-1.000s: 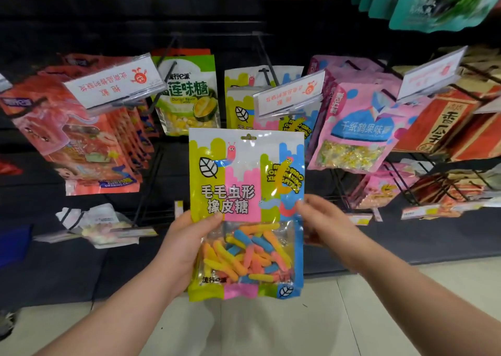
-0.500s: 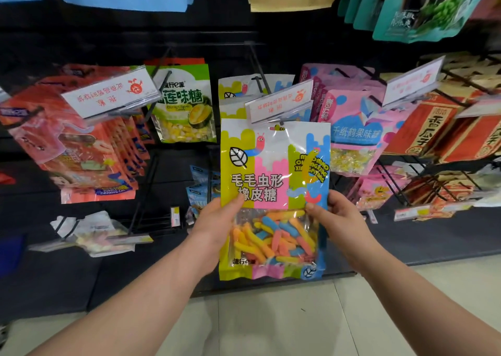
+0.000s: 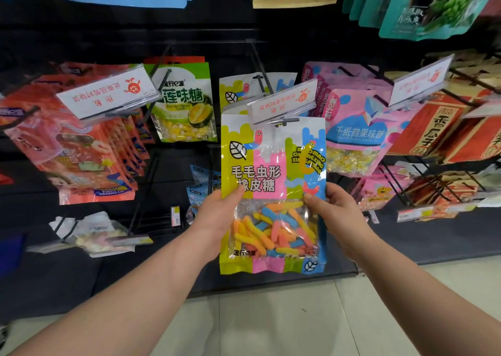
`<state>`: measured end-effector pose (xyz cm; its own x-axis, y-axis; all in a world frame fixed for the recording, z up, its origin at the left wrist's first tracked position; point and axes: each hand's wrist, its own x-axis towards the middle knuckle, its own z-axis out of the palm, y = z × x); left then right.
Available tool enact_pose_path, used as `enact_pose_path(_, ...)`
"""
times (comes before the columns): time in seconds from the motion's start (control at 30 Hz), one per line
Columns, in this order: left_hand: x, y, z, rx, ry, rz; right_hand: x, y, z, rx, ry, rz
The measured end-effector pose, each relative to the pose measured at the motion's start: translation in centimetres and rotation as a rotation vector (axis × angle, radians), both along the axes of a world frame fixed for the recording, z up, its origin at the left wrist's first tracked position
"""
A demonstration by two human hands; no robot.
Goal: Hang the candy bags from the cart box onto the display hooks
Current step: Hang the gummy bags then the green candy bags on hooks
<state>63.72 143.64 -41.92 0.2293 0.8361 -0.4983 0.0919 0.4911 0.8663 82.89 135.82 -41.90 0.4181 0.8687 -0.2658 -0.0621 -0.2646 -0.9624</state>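
Note:
I hold a gummy-worm candy bag (image 3: 271,166), striped green, pink and blue with a clear window of coloured worms, upright in front of me. My left hand (image 3: 217,214) pinches its left edge and my right hand (image 3: 336,212) pinches its right edge. The bag's top slot sits just under the white price tag (image 3: 282,103) at the tip of the middle display hook (image 3: 261,82). Another bag of the same kind (image 3: 238,92) hangs further back on that hook. The cart box is out of view.
Red-orange candy bags (image 3: 81,149) crowd the left hook, a durian candy bag (image 3: 184,106) hangs behind them, pink bags (image 3: 355,133) and red-brown bags (image 3: 439,128) fill the right hooks. Loose packets (image 3: 92,236) lie on the dark lower shelf. Pale floor tiles are below.
Both hands have carried the bag up and to the right, from chest height to the tip of the middle hook, and closer to the display.

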Motion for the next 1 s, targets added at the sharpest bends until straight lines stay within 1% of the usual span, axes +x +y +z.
enact_pose_path(0.23,1.7,2.7,-0.6,0.095,0.127,0.018,0.9,3.7,-0.3,-0.059,-0.115,-0.02)
enact_pose_path(0.43,2.9,5.8,-1.4,0.254,0.291,-0.007,1.9,7.1,-0.8,-0.109,-0.303,-0.024)
enact_pose_path(0.53,3.3,7.4,-1.7,0.308,0.364,-0.026,2.2,8.4,-1.1,-0.119,-0.324,-0.041)
enact_pose_path(0.7,3.7,9.4,-1.9,0.41,0.562,-0.098,2.5,10.2,-1.6,-0.143,-0.331,-0.064)
enact_pose_path(0.83,3.9,10.1,-1.8,0.419,0.607,-0.105,2.4,11.0,-1.8,-0.166,-0.364,-0.055)
enact_pose_path(1.0,3.5,10.2,-1.6,0.404,0.598,-0.137,2.5,10.9,-1.5,-0.179,-0.41,-0.03)
